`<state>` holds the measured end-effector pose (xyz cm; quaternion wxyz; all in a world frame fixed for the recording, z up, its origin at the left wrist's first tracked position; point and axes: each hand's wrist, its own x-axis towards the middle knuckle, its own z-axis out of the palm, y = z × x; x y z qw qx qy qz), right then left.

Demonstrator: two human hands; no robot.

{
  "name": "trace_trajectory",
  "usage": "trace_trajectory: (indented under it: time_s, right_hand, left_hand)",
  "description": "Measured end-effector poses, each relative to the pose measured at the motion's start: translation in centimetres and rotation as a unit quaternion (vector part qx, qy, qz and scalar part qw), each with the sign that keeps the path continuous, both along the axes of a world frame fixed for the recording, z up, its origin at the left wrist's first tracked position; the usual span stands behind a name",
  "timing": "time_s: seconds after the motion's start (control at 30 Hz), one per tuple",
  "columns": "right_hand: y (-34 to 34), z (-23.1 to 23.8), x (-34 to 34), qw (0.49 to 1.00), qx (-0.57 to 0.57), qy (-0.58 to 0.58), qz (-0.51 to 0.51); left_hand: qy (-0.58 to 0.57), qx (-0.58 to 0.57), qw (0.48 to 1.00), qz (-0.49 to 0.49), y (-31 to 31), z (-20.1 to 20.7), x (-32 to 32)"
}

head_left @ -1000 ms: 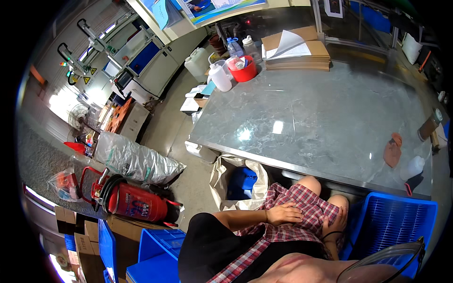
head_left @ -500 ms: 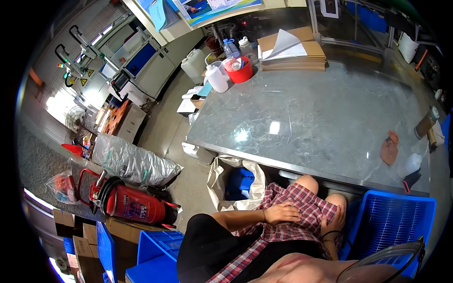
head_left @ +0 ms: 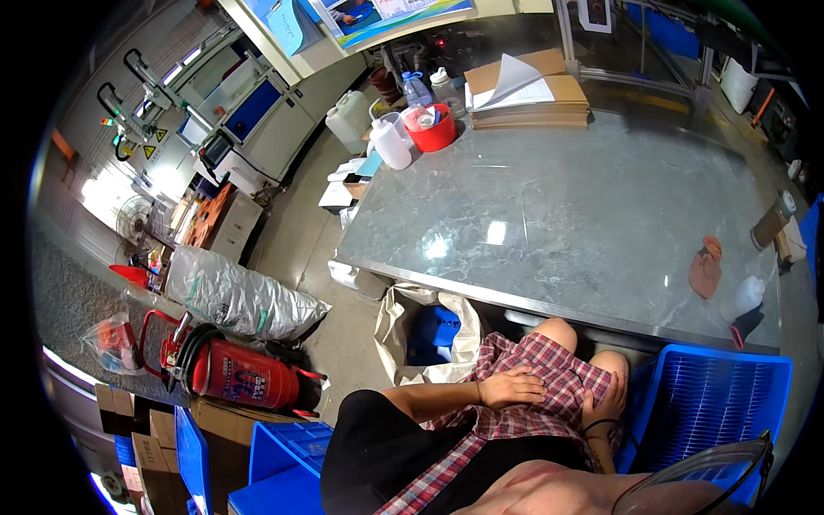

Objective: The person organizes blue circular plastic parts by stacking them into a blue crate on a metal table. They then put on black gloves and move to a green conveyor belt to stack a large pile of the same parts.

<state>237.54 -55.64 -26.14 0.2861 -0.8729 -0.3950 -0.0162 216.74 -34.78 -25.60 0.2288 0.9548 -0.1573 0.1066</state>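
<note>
My left hand [head_left: 512,388] lies flat on the red checked apron [head_left: 549,360] across my lap, its fingers stretched out and holding nothing. Over my right thigh, beside the knee, rests my right hand [head_left: 608,400]; its fingers are spread on the cloth and leg, with nothing seen in them. A dark band circles the right wrist. Both hands are below the front edge of a grey marbled table [head_left: 481,215]. Just right of my right hand stands a blue plastic crate [head_left: 712,395] with slotted walls.
On the table are a cardboard stack [head_left: 532,116], a red tub [head_left: 432,133], a white squeeze bottle [head_left: 391,146], a brown cloth [head_left: 705,270] and a drink bottle [head_left: 772,221]. A lined sack [head_left: 390,335] stands by my left knee. Farther left is a red fire extinguisher [head_left: 245,373].
The whole view has shifted very slightly to the left. My hands stay where they were on my lap.
</note>
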Motion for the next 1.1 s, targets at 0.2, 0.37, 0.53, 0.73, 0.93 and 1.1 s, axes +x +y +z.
trace_trajectory:
  time_s: [0.2,0.37,0.53,0.73,0.93,1.1]
  right_hand:
    - [0.05,0.12,-0.13,1.0,-0.007,0.008,-0.008]
    - [0.07,0.21,-0.06,1.0,-0.004,0.012,-0.005]
    - [0.15,0.24,-0.11,1.0,0.0,0.015,-0.01]
    - [0.12,0.31,-0.19,1.0,-0.008,0.021,-0.013]
    - [0.09,0.11,-0.08,1.0,-0.011,0.02,-0.01]
    - [0.07,0.0,-0.05,1.0,-0.003,0.011,-0.004]
  left_hand:
    - [0.008,-0.01,1.0,-0.002,0.0,0.09,-0.02]
    - [0.001,0.0,1.0,-0.002,0.01,0.07,-0.08]
    - [0.002,-0.001,1.0,-0.004,0.07,-0.17,-0.01]
    - [-0.006,0.006,1.0,-0.003,0.02,-0.06,0.0]
    - [-0.008,0.009,1.0,0.002,-0.01,0.05,-0.05]
    - [-0.003,0.022,1.0,-0.002,0.04,-0.25,-0.1]
